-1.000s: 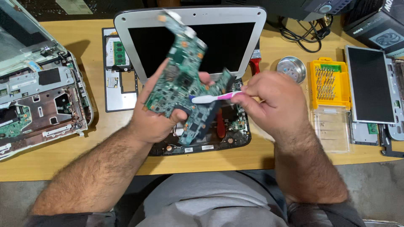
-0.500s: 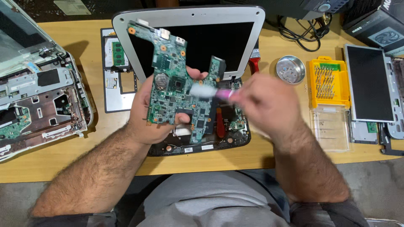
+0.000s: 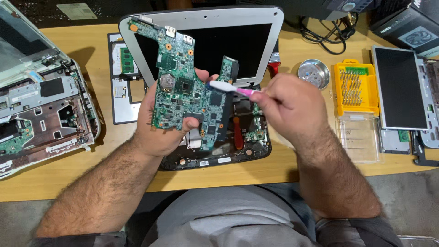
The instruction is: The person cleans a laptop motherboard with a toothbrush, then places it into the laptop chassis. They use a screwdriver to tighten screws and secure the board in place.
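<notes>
The left hand (image 3: 157,132) is gripping a green circuit board (image 3: 183,91) from below, thumb pressed on its face, holding it above an opened laptop base (image 3: 219,155) on the tabletop (image 3: 68,178). The right hand (image 3: 286,107), at three o'clock of the board, is pinching a white and pink toothbrush (image 3: 231,88), its head touching the board. A yellow bit case (image 3: 356,89) is lying at three o'clock.

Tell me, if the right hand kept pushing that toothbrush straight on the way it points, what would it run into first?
The right hand aims the toothbrush leftward, and its white head already sits at the green circuit board held by the left hand. So the board comes first, probably beside the left thumb, though depth is hard to judge.
</notes>
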